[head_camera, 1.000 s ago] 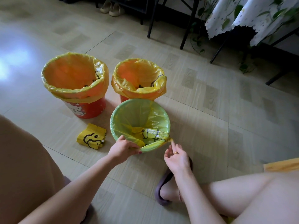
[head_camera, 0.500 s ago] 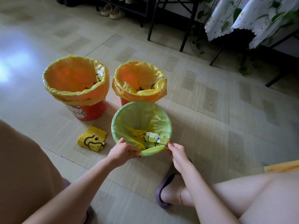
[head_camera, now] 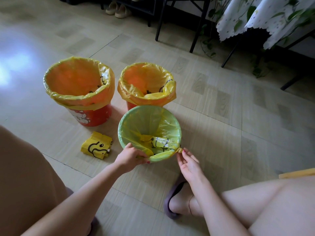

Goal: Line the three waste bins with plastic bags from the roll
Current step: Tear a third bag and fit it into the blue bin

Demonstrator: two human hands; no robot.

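Observation:
Three bins stand on the floor. The large red bin (head_camera: 92,116) at the left and the smaller red bin (head_camera: 131,105) behind both carry yellow bags folded over their rims. The green bin (head_camera: 163,157) sits nearest me, lined with a yellow bag (head_camera: 148,123). My left hand (head_camera: 130,156) grips the bag at the bin's near rim. My right hand (head_camera: 188,161) is at the rim's right side, fingertips touching a small twisted knot of bag (head_camera: 179,150). The folded yellow bag roll (head_camera: 96,147) lies on the floor left of the green bin.
Black table legs (head_camera: 196,34) and a white cloth with trailing plants (head_camera: 252,19) stand at the back right. Shoes (head_camera: 117,9) sit by the far wall. My slippered foot (head_camera: 177,201) and bare knees lie close in front. A wooden edge (head_camera: 296,173) shows at the right.
My right hand gripped the rim's right side half a second ago, then drew back; its fingertips now rest at a small twisted knot. The left hand stayed on the near rim.

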